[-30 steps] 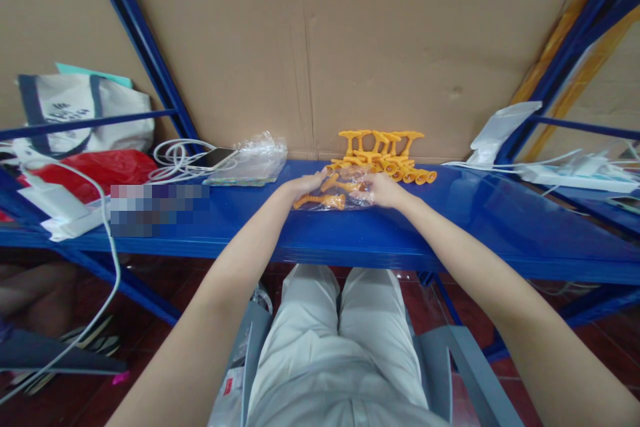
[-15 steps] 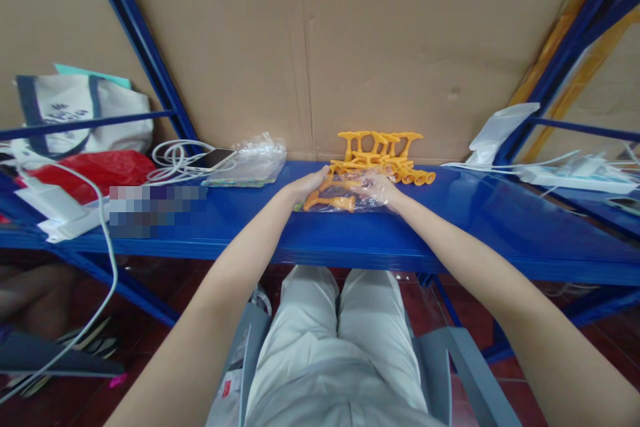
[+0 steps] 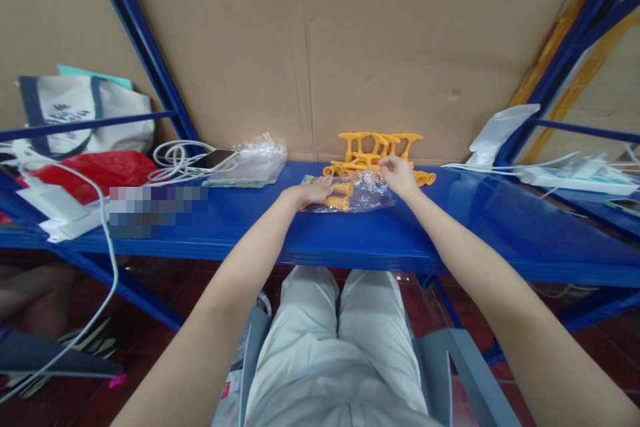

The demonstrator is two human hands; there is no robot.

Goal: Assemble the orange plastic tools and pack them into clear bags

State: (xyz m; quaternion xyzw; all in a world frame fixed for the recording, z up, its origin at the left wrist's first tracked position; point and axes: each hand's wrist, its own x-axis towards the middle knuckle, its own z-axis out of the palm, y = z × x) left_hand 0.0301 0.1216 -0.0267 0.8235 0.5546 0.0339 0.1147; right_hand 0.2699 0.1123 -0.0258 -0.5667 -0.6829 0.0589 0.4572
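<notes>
My left hand (image 3: 316, 191) lies flat, fingers stretched, on a clear plastic bag (image 3: 373, 195) with a colourful printed patch at its left end. Inside the bag, orange-yellow plastic pieces (image 3: 339, 203) with flared round ends show beside and under that hand. Behind the bag, against the cardboard, is a pile of similar orange-yellow plastic pieces (image 3: 367, 159), several with T-shaped tops. At the pile's front right, my right hand (image 3: 400, 177) has its fingers bent together over the pieces. Whatever is between those fingertips is too small to make out.
Left of the pile are a stack of clear bags (image 3: 250, 170), a phone (image 3: 220, 159) and a coiled white cable (image 3: 173, 159). A power strip (image 3: 575, 177) lies at right. Blue shelf posts (image 3: 135, 33) and a cardboard wall (image 3: 375, 47) bound the blue tabletop (image 3: 240, 213).
My left hand has shifted from the bag's upper edge to lie flat on it. The right hand has left the bag and moved up and right to the pile.
</notes>
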